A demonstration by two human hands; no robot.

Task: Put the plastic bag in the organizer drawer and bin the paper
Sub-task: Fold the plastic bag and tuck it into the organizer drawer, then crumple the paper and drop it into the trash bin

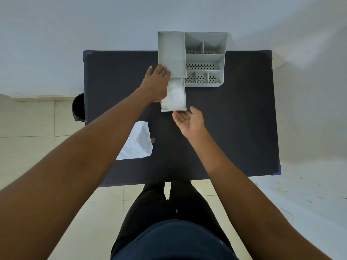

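A grey organizer stands at the far middle of the dark table. Its drawer is pulled out toward me, and a crumpled clear plastic bag lies inside it. My left hand rests flat against the organizer's front left corner, just above the drawer, fingers spread. Just in front of the drawer, my right hand is palm up and holds nothing. A white sheet of paper lies on the table's near left part, partly under my left forearm.
A black bin stands on the tiled floor beside the table's left edge. The organizer has several perforated compartments on its right side. A white wall runs behind the table. My legs are at the table's near edge.
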